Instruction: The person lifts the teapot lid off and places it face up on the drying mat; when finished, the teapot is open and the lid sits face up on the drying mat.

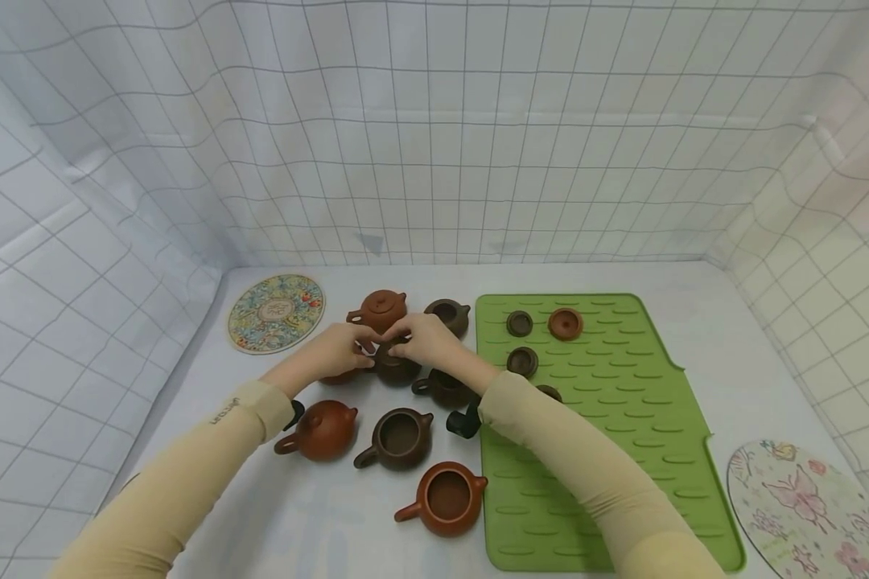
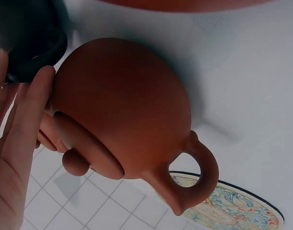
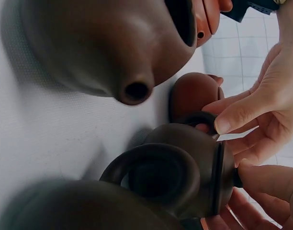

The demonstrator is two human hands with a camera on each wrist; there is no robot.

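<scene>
A dark brown teapot (image 1: 397,368) stands among the others, its lid (image 3: 226,175) sitting on its opening. At its handle (image 3: 204,117), my left hand (image 1: 343,351) pinches with thumb and fingers. The thumb and fingers of my right hand (image 1: 429,344) pinch the small knob on the lid. Beside my left hand (image 2: 15,158), a lidded reddish-brown teapot (image 2: 118,105) fills much of the left wrist view. An open dark teapot (image 3: 98,43) with its spout towards the camera is close by in the right wrist view.
Several reddish and dark teapots, such as an open red one (image 1: 447,498) and a lidded one (image 1: 326,430), stand around the hands. Loose lids (image 1: 565,323) lie on the green mat (image 1: 608,450). Round patterned mats lie at far left (image 1: 276,314) and lower right (image 1: 804,507).
</scene>
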